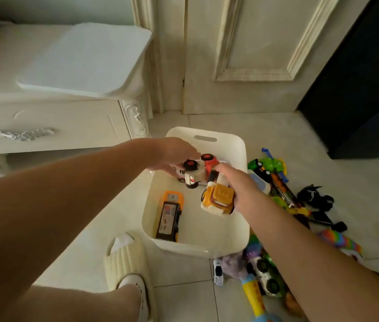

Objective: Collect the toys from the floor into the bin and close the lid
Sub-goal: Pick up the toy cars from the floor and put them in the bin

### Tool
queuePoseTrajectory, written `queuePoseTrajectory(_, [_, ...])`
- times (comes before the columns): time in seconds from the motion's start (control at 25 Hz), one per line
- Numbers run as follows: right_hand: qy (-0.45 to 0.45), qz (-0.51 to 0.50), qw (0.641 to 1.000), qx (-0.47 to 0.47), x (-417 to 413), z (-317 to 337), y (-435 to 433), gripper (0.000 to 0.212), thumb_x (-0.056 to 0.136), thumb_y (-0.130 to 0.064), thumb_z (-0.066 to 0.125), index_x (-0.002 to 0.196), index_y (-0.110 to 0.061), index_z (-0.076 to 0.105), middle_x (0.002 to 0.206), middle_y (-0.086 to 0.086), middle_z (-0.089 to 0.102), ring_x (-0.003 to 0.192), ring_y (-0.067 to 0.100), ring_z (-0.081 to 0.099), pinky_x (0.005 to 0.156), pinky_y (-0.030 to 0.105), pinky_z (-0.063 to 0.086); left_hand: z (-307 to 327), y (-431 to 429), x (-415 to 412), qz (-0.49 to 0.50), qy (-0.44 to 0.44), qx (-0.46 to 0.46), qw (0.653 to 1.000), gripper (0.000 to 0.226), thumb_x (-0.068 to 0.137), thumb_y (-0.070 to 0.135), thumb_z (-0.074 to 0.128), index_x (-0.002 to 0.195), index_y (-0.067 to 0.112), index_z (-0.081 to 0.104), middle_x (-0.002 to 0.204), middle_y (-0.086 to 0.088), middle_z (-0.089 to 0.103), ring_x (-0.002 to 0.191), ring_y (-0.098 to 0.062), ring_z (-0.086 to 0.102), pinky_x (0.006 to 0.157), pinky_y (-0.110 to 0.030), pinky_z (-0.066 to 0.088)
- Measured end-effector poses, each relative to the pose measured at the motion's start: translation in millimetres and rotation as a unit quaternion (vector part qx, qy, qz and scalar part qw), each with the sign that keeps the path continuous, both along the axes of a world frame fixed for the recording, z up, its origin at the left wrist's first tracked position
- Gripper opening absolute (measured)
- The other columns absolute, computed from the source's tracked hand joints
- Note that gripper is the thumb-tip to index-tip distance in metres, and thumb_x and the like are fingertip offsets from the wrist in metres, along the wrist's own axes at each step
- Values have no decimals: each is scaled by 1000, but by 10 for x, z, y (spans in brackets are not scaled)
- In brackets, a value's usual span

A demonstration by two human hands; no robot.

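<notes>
Just right of the bin [184, 247], loose toys [264, 271] lie heaped on the floor. Inside the bin lies an orange truck [170, 217]. Over the bin, the right hand [238, 185] has its fingers wrapped round a yellow car [217, 201]. Farther over it, the left hand [172, 156] fingers grip a red-and-white truck [195, 173].

Head camera looks down, seemingly close, onto bin [230, 147].
</notes>
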State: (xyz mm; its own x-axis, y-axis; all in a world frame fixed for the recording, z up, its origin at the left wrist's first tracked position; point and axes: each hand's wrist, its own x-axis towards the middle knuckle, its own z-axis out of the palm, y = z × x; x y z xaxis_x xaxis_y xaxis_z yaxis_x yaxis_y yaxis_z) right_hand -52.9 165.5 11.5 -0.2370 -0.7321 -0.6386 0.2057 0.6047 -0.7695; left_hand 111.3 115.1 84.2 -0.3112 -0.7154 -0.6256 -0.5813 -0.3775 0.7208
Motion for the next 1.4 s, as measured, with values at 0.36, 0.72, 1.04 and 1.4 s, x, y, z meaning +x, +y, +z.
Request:
queuePoseTrajectory(0.36, [-84,-44,969,230,398,-1409,-823,36,81,-41,69,108,-17,65,90,9,72,79,29,70,67,43,58,-1013,-783,155,-88,-169,-97,977,38,99,7,39,134,7,52,129,-11,56,109,-23,55,88,-29,51])
queuePoseTrajectory(0.72, [-112,81,961,241,467,-1486,-850,32,80,-36,74,91,-7,68,69,13,74,56,26,71,54,37,60,-1425,-842,-44,-270,-307,-96,908,30,97,6,41,119,-2,60,121,-13,60,106,-23,57,88,-28,44])
queuePoseTrajectory(1.04, [-4,194,959,205,313,-1458,-1059,25,85,-32,71,102,-16,63,103,12,71,99,32,69,91,48,54,-2018,-703,-143,-387,-333,-79,856,24,93,16,56,116,10,60,110,-8,63,100,-22,60,91,-30,49])
queuePoseTrajectory(1.4, [-53,-51,973,218,287,-1898,-839,26,81,-40,71,93,-18,63,97,12,71,90,32,69,88,49,55,-2314,-668,-68,-435,-387,-116,805,101,63,48,81,145,26,26,135,-9,38,124,-31,40,106,-49,39])
